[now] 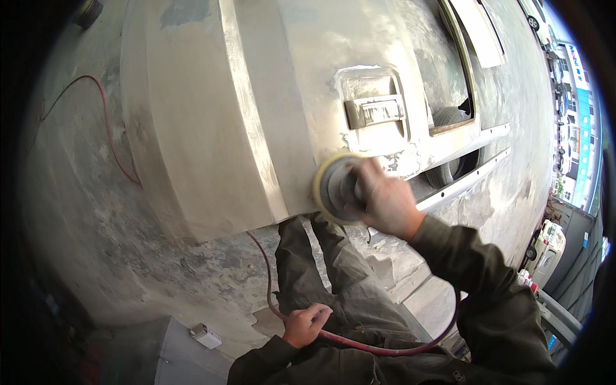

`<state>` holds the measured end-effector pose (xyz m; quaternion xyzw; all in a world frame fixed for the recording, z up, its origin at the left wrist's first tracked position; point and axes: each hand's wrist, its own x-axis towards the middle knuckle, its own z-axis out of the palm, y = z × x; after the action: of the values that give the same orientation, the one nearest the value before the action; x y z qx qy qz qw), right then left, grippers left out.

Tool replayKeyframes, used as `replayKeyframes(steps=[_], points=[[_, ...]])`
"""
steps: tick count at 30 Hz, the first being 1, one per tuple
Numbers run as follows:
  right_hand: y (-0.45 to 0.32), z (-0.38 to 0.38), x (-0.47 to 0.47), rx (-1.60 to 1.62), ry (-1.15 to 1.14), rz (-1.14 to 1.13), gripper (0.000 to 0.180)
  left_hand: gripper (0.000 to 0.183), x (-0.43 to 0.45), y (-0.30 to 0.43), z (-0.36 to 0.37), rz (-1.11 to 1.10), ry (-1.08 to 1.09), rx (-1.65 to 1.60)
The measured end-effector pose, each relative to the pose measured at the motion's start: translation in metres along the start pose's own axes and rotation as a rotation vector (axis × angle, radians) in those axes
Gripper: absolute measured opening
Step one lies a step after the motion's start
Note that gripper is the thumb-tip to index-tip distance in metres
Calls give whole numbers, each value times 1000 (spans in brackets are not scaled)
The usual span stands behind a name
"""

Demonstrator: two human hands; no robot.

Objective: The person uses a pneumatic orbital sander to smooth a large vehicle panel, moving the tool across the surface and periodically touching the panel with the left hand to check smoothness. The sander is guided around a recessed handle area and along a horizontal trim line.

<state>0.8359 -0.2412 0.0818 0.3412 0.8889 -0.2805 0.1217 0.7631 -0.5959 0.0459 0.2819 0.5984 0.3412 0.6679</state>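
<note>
A pneumatic disc sander (334,187) with a yellow-edged round pad is gripped in my right hand (387,199), which is slightly blurred. Its pad lies against or very close to the near edge of a vehicle door panel (202,144); contact cannot be told exactly. Patches of bare metal and filler surround the recessed door handle (378,111), just beyond the sander. My left hand (308,325) is closed around a red air hose (375,347) near my lap. The hose loops up towards my right forearm, where the sleeve hides it.
A thin red hose (108,125) lies on the concrete floor at left. Metal rails (462,180) and a tire (440,173) are right of the panel. A small box (206,336) rests on a grey surface at lower left. Parked vehicles (546,248) stand far right.
</note>
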Motion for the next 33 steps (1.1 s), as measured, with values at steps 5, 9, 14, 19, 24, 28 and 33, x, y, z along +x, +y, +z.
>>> replayKeyframes(steps=[5,9,14,19,24,28,33], points=[[8,43,23,-61,95,49,62,19,0,-4,7,-29,-4,160],[-2,32,74,-24,276,-151,59,19,1,-8,7,-32,57,65],[-18,53,23,-87,141,0,50,20,-4,-11,6,22,94,111],[20,64,40,-66,241,-102,75,18,-10,-19,11,22,135,83],[24,4,189,-97,411,-289,68,20,2,-26,22,7,270,-69],[12,7,170,-129,430,-265,68,22,11,-18,35,-9,289,-128],[3,12,141,-230,121,-283,80,22,16,-10,51,51,276,-68]])
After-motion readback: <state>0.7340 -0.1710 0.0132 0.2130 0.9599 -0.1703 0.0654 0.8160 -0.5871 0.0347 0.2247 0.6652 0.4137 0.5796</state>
